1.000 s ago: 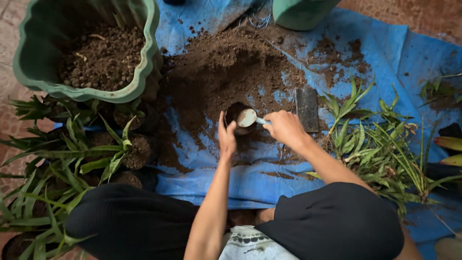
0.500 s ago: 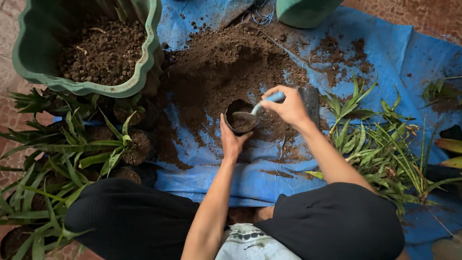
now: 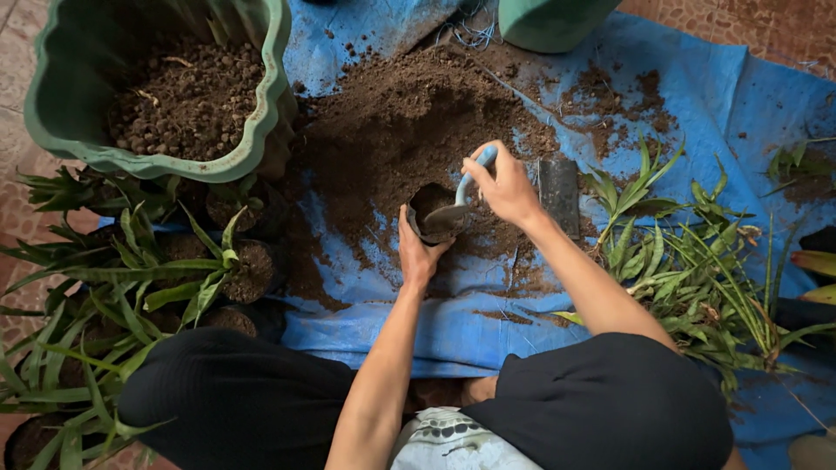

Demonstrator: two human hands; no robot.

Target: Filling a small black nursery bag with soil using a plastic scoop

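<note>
Blue tarp [image 3: 697, 87], right hand [image 3: 505, 187] tilting scoop [image 3: 460, 202]

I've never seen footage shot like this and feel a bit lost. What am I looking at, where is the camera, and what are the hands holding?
There is no machine here. The camera sits on a person's head and looks down at their own two bare hands and their knees. They are crouched over a blue tarp with a heap of brown soil on it. The left hand steadies a small dark pot. The right hand has its grip closed on a light blue scoop, its bowl tipped at the pot's mouth. On the left stand a big green planter of soil and small potted plants. Loose green seedlings lie on the right.
</note>
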